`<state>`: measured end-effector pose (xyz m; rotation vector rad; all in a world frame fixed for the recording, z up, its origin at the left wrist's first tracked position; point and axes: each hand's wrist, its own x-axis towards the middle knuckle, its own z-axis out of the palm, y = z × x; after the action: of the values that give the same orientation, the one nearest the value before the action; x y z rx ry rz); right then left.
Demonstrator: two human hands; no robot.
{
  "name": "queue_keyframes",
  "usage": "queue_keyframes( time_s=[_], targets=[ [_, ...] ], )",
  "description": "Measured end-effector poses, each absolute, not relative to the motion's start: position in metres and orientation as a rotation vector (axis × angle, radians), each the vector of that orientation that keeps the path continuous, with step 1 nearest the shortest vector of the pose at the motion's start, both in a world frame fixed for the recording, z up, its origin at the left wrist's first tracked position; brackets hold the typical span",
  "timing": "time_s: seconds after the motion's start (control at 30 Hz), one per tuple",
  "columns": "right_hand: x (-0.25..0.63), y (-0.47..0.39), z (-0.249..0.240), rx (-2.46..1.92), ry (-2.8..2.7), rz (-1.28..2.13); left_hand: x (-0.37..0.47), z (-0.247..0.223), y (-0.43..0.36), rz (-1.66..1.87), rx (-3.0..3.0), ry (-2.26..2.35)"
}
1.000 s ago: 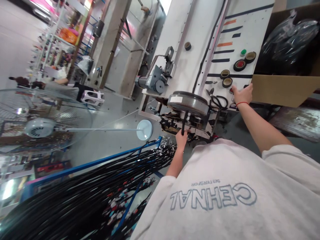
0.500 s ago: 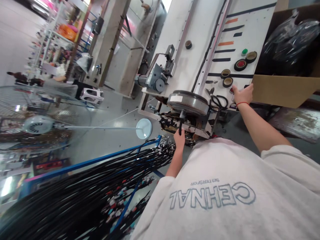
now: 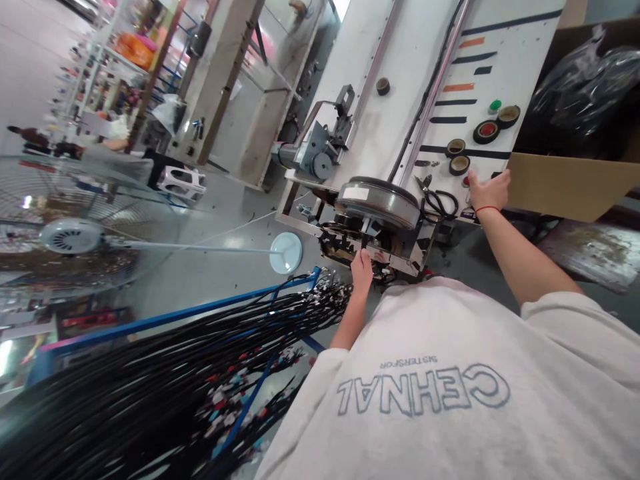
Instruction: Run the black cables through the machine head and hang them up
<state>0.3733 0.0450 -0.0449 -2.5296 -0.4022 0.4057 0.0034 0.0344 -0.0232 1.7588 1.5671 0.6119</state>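
Observation:
My left hand (image 3: pixel 361 269) is closed on a black cable, just below the round taping head (image 3: pixel 377 203) at the bench's near end. Only a short dark bit of the cable shows above my fingers; the rest is hidden by the hand and machine. My right hand (image 3: pixel 490 191) lies at the bench's front edge with thumb and fingers spread, holding nothing visible. Its thumb is beside a small red button (image 3: pixel 466 181). Black-handled scissors (image 3: pixel 440 203) lie left of that hand, and tape rolls (image 3: pixel 459 165) sit just beyond it.
A motor unit (image 3: pixel 314 157) stands on the bench's left side. To the right is an open cardboard box (image 3: pixel 575 187) holding plastic-wrapped goods. Many black cables (image 3: pixel 200 353) hang over a blue rack (image 3: pixel 175 317) at lower left. A standing fan (image 3: pixel 75 237) is farther left.
The black cable that showed between the taping head and my left hand is now mostly out of sight, and that hand sits slightly closer to the head. My right hand stays in place.

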Motion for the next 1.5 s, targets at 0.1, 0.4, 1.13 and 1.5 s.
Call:
queue_keyframes(
  time_s=[0.1,0.4,1.13,1.5],
  targets=[
    [0.373,0.045,-0.045,-2.522,-0.398,0.407,0.005,-0.02,0.032,0.613,1.761,1.537],
    [0.373,0.045,-0.042,-2.512,-0.392,0.415,0.008,-0.018,0.03,0.639,1.782,1.585],
    [0.373,0.045,-0.041,-2.543,-0.394,0.407,-0.019,-0.035,0.016,0.53,1.861,1.701],
    [0.374,0.045,-0.042,-2.53,-0.405,0.42,-0.054,-0.047,-0.005,0.515,1.767,1.776]
  ],
)
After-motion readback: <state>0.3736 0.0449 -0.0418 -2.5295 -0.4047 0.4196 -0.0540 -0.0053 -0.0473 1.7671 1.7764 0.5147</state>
